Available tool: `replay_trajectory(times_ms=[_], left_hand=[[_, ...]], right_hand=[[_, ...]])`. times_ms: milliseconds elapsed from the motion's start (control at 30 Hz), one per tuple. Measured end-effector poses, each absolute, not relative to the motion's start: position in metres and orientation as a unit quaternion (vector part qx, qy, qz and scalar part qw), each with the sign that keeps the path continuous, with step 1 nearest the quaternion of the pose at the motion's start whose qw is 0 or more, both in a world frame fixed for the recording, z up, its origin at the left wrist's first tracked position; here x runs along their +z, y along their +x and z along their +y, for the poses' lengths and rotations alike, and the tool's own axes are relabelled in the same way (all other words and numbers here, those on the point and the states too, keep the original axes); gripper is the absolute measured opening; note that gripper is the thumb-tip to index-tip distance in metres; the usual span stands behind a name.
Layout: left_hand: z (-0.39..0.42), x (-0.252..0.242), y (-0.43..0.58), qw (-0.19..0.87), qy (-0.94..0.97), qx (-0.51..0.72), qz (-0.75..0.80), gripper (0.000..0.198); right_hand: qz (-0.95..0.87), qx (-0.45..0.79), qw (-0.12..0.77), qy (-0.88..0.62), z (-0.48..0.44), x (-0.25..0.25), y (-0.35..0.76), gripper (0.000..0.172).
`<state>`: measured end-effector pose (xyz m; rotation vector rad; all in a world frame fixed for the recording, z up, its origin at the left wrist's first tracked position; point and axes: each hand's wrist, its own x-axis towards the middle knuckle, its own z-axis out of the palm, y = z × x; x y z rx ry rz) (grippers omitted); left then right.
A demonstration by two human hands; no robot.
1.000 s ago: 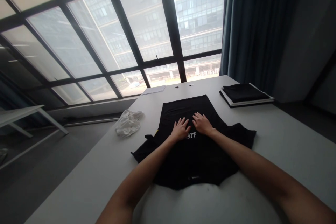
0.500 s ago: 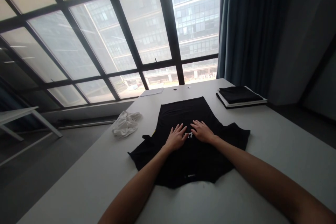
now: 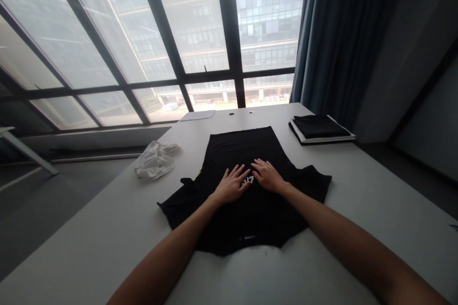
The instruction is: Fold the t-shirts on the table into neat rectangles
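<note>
A black T-shirt (image 3: pixel 246 214) lies spread on the white table, its collar toward me and its hem toward the window. White printing shows on its middle, partly covered by my fingers. My left hand (image 3: pixel 231 185) rests flat on the shirt, fingers spread, just left of the print. On the print's other side my right hand (image 3: pixel 267 175) lies palm down with its fingers stretched out. Neither hand grips the cloth. The short sleeves stick out to both sides, and the left one is somewhat rumpled.
A crumpled white cloth (image 3: pixel 155 161) sits near the left edge of the table (image 3: pixel 375 219). At the back right is a stack of folded black and white garments (image 3: pixel 320 127). White paper (image 3: pixel 198 115) lies at the far edge, before the window. A dark curtain (image 3: pixel 336 33) hangs behind.
The camera view has tilted down and shifted slightly, so the table things appear further left. Both hands stay flat on the shirt, with a little more of the print showing.
</note>
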<state>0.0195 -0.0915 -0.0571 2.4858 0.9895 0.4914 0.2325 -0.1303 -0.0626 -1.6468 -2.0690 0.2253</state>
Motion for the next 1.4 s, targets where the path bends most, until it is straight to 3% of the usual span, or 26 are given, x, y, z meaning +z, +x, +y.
replay_trajectory(times_ms=[200, 400, 733, 1400], left_hand=[[-0.096, -0.051, 0.018, 0.286, 0.874, 0.236, 0.315, 0.055], [-0.103, -0.045, 0.018, 0.318, 0.877, 0.213, 0.29, 0.052], [-0.102, -0.047, 0.016, 0.242, 0.909, 0.158, 0.3, 0.055], [-0.115, -0.049, 0.031, 0.249, 0.896, 0.247, 0.271, 0.053]], right_hand=[[-0.765, 0.084, 0.225, -0.598, -0.132, -0.062, 0.234, 0.048], [-0.762, 0.096, 0.223, -0.6, -0.133, -0.06, 0.235, 0.048], [-0.764, 0.082, 0.216, -0.603, -0.132, -0.062, 0.235, 0.049], [-0.763, 0.084, 0.219, -0.602, -0.134, -0.059, 0.235, 0.047]])
